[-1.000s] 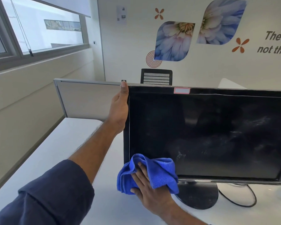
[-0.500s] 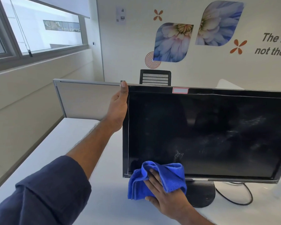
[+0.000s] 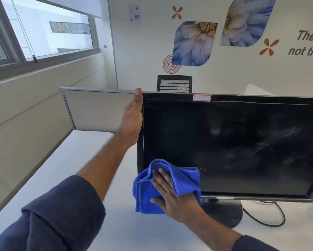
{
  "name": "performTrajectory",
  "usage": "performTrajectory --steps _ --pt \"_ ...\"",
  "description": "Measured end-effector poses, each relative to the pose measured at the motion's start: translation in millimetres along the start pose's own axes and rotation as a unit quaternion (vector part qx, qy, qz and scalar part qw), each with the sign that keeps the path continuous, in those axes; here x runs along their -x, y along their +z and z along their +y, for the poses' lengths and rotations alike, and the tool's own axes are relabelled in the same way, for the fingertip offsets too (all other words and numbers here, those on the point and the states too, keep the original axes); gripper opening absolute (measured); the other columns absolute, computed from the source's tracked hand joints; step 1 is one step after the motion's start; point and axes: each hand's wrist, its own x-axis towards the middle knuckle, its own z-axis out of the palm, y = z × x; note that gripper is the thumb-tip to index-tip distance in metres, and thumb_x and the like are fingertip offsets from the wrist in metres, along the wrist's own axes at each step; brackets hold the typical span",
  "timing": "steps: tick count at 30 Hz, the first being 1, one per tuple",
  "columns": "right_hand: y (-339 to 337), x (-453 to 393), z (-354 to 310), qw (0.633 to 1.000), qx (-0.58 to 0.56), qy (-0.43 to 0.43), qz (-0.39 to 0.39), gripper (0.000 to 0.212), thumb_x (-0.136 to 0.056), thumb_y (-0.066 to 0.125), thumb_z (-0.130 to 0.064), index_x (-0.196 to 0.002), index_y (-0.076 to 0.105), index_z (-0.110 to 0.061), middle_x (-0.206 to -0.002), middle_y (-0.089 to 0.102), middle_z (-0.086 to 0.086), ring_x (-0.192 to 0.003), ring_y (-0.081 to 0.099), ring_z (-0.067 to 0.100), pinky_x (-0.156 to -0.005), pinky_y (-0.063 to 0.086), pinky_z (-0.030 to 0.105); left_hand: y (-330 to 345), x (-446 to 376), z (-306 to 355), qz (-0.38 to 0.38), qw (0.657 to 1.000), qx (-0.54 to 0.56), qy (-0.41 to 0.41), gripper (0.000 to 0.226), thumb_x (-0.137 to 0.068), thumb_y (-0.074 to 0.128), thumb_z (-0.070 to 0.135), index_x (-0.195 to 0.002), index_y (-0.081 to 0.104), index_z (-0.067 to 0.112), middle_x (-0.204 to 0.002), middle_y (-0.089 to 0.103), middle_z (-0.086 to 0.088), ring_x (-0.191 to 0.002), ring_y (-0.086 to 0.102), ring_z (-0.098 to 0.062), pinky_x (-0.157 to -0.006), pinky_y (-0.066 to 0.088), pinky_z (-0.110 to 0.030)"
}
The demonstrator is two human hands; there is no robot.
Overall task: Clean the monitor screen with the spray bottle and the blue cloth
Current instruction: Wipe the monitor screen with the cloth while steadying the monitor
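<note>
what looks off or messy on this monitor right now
The monitor screen carries pale streaks and smudges on its right half, away from the lower left corner where the right hand presses the blue cloth. The left hand steadies the left edge. Nothing looks spilled or broken.

Open desk to the left of a monitor, with both hands crowding the monitor's left edge.

The white desk (image 3: 76, 160) lies bare and wide to the left of the monitor (image 3: 242, 142), as far as the grey divider panel (image 3: 97, 109) standing behind it. The left hand (image 3: 132, 118) grips the monitor's upper left edge, its forearm slanting across that space. The right hand (image 3: 172, 194) presses the blue cloth (image 3: 184, 180) over the lower left corner (part of the screen is covered). Under the monitor, its stand (image 3: 224, 212) and a looping cable (image 3: 268, 220) block the desk on the right.
</note>
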Motion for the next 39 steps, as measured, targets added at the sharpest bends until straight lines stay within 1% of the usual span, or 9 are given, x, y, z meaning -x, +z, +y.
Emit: performTrajectory --steps 5,10,12,14,17,23,28,34,39 --pt "1.0 -24.9 -3.2 0.996 0.090 -0.012 0.007 0.073 -0.100 0.033 -0.055 -0.155 0.015 -0.012 -0.162 0.015 0.001 -0.149 0.013 0.020 -0.124 -0.002 0.042 1.5 -4.6 -3.3 0.001 1.000 -0.009 0.003 0.056 -0.103 0.030 0.058 -0.097 0.080 0.034 -0.107 0.078 0.006 -0.103 0.073 -0.010 -0.081 0.059 -0.021" --pt "5.4 -14.6 6.8 0.994 0.096 -0.035 0.032 0.057 -0.106 0.014 -0.045 -0.155 0.019 -0.015 -0.161 0.020 -0.001 -0.148 0.025 0.018 -0.120 0.008 0.039 -2.8 -7.3 -6.4 0.006 1.000 -0.013 -0.006 0.056 -0.102 0.029 0.059 -0.097 0.080 0.036 -0.106 0.079 0.005 -0.102 0.073 -0.011 -0.081 0.060 -0.023" --pt "7.7 -4.3 16.8 0.992 0.104 -0.045 0.058 0.056 -0.106 0.020 -0.046 -0.153 0.025 -0.015 -0.159 0.026 0.000 -0.147 0.027 0.020 -0.120 0.011 0.039 -2.6 -8.1 -7.3 0.012 1.000 -0.013 -0.007 0.056 -0.102 0.030 0.058 -0.095 0.080 0.035 -0.104 0.079 0.006 -0.099 0.074 -0.010 -0.077 0.060 -0.022" --pt "10.6 8.2 27.8 0.989 0.114 -0.043 0.088 0.061 -0.103 0.031 -0.050 -0.153 0.025 -0.015 -0.157 0.029 -0.001 -0.148 0.020 0.024 -0.119 0.014 0.039 -1.3 -10.0 -8.3 0.020 1.000 -0.005 -0.007 0.056 -0.103 0.032 0.057 -0.093 0.080 0.030 -0.102 0.079 0.003 -0.098 0.075 -0.012 -0.078 0.060 -0.024" --pt "14.3 25.9 43.6 0.985 0.122 -0.047 0.113 0.063 -0.101 0.035 -0.053 -0.153 0.026 -0.017 -0.158 0.030 -0.003 -0.149 0.014 0.023 -0.121 0.013 0.040 0.7 -12.0 -9.8 0.022 1.000 -0.006 -0.008 0.057 -0.102 0.034 0.058 -0.099 0.078 0.024 -0.103 0.079 0.000 -0.100 0.074 -0.016 -0.082 0.060 -0.029" --pt "21.9 56.1 71.4 0.989 0.087 -0.050 0.108 0.067 -0.098 0.040 -0.055 -0.152 0.026 -0.018 -0.160 0.025 -0.002 -0.149 0.015 0.020 -0.122 0.013 0.040 -2.1 -10.9 -11.0 0.019 1.000 -0.004 -0.007 0.058 -0.103 0.032 0.057 -0.105 0.076 0.021 -0.105 0.079 0.000 -0.102 0.074 -0.015 -0.087 0.060 -0.030" --pt "30.0 67.4 80.0 0.995 0.061 -0.018 0.082 0.070 -0.097 0.041 -0.062 -0.152 0.029 -0.020 -0.156 0.036 -0.002 -0.152 0.012 0.020 -0.119 0.018 0.041 -1.2 -10.4 -11.8 0.007 1.000 -0.008 0.003 0.059 -0.103 0.031 0.057 -0.114 0.074 0.016 -0.110 0.078 -0.002 -0.105 0.073 -0.017 -0.090 0.060 -0.033" --pt "25.0 24.6 62.0 0.985 0.071 0.021 0.157 0.060 -0.099 0.046 -0.054 -0.145 0.047 -0.016 -0.161 0.024 0.004 -0.150 0.018 0.024 -0.124 0.010 0.041 -2.5 -10.9 -16.2 0.012 1.000 -0.016 0.015 0.059 -0.102 0.032 0.059 -0.113 0.075 0.019 -0.111 0.077 -0.001 -0.108 0.072 -0.017 -0.100 0.055 -0.042" --pt "-5.5 -36.5 49.9 0.971 0.025 0.050 0.232 0.061 -0.097 0.050 -0.052 -0.144 0.049 -0.013 -0.157 0.032 0.006 -0.144 0.030 0.026 -0.121 0.021 0.042 -2.7 -12.7 -16.8 0.039 0.999 -0.018 0.013 0.069 -0.094 0.039 0.068 -0.112 0.074 0.012 -0.112 0.077 -0.008 -0.112 0.069 -0.025 -0.106 0.050 -0.049"
